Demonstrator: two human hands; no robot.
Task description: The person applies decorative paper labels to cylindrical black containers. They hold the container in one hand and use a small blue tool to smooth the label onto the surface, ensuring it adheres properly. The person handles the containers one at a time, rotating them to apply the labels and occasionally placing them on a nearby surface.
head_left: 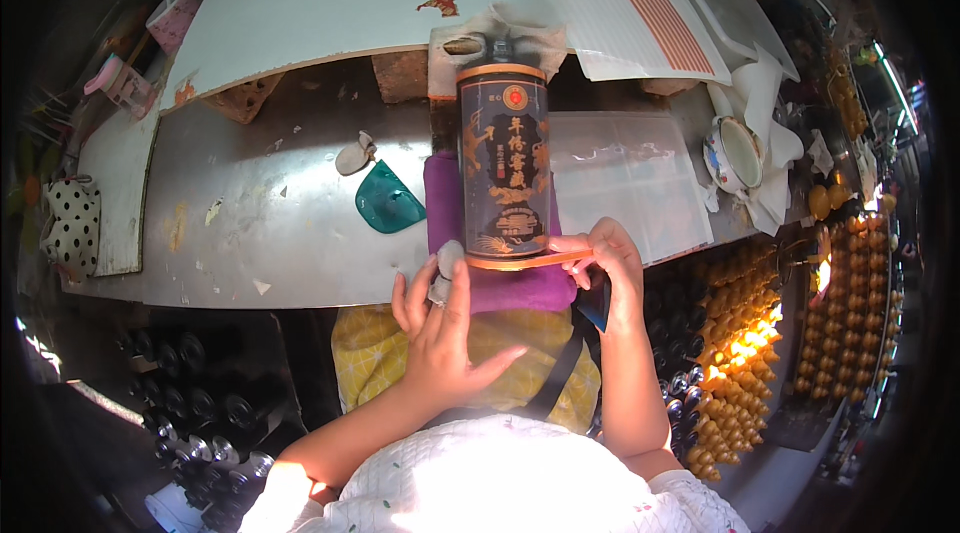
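Head view: L hand (438, 358) loosely spread, thumb well out, grey wraps (451, 258) on fingertips; no object gripped. Its fingers are right by the lower-L rim of the dark cyl. canister (505, 168); can't tell if touching. R hand (622, 283) pinches the end of an orange strip (560, 259) running along the canister's btm edge; dk blue piece (594, 302) by the palm, grip on it unclear. Canister lies on purple cloth (444, 201) at bench edge, mid-view, far end up against a stained pale block (443, 78). Teal sheet (388, 199) + small grey cloth bit (355, 155) on metal bench (300, 253), L of canister. Clear plastic sheet (630, 173) R. Enamel bowl (738, 155) far R.
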